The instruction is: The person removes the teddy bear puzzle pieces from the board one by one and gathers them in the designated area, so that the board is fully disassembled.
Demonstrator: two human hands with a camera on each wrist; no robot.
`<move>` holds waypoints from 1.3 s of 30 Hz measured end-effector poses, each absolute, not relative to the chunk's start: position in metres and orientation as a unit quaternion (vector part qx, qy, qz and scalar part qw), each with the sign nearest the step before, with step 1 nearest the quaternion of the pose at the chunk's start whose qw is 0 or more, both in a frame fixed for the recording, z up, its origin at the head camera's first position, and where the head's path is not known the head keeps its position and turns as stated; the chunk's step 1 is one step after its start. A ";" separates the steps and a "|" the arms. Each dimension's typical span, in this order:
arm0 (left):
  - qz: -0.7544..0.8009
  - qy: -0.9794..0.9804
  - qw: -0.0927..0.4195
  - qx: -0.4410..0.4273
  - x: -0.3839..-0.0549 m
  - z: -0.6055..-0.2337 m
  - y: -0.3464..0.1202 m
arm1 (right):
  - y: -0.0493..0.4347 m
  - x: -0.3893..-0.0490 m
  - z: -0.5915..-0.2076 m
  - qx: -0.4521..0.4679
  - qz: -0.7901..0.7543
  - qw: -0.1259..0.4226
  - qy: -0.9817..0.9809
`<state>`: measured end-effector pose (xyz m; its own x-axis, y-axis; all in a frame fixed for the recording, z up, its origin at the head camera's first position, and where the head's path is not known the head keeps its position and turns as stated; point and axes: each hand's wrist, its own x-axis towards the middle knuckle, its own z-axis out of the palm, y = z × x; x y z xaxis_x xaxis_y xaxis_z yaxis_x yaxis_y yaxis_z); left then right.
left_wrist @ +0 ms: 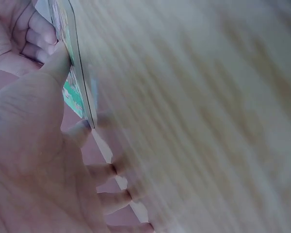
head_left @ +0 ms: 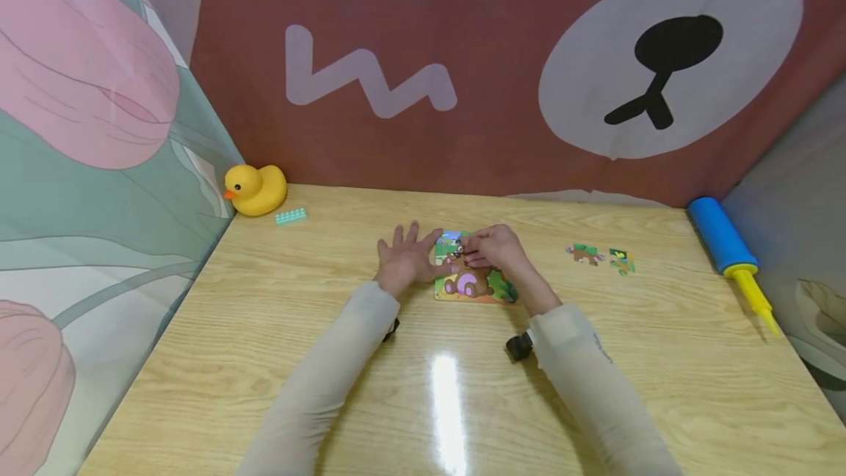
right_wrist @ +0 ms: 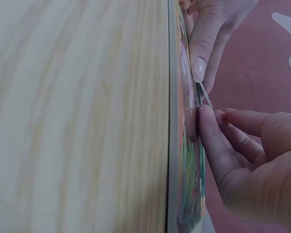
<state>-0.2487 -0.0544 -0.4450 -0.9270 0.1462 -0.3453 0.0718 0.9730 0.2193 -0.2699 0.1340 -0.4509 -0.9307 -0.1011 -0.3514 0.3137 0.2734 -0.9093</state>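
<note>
A colourful jigsaw puzzle (head_left: 468,286) with a brown bear picture lies flat on the table, partly covered by both hands. Fingers spread, my left hand (head_left: 405,263) rests at the puzzle's left edge, its thumb pressing on the picture. From the right, my right hand (head_left: 499,248) reaches over the upper part and pinches a thin puzzle piece (right_wrist: 206,96). That piece stands tilted in the right wrist view, one end beside the left thumb; its printed face is mostly hidden. In the left wrist view, the left thumb (left_wrist: 58,65) lies over the puzzle's edge.
Loose puzzle pieces (head_left: 585,254) lie right of the puzzle, with more joined pieces (head_left: 623,261) beside them. A yellow rubber duck (head_left: 258,191) and a mint building brick (head_left: 291,216) sit at the back left. A blue and yellow hand pump (head_left: 723,237) lies along the right edge.
</note>
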 end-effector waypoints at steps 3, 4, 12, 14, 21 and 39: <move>0.099 0.977 0.180 0.057 -0.249 -0.445 -0.054 | 0.134 -0.271 -0.453 0.077 -0.606 0.175 0.773; 0.098 0.977 0.179 0.058 -0.249 -0.445 -0.054 | 0.133 -0.271 -0.454 0.080 -0.606 0.175 0.772; 0.094 0.978 0.180 0.058 -0.251 -0.445 -0.054 | 0.131 -0.277 -0.459 0.097 -0.616 0.195 0.758; 0.095 0.977 0.181 0.059 -0.251 -0.444 -0.054 | 0.130 -0.277 -0.460 0.101 -0.623 0.198 0.750; 0.102 0.977 0.178 0.055 -0.250 -0.442 -0.054 | 0.129 -0.277 -0.465 0.090 -0.659 0.209 0.717; 0.106 0.976 0.183 0.052 -0.252 -0.444 -0.053 | 0.163 -0.274 -0.455 0.100 -0.669 0.199 0.709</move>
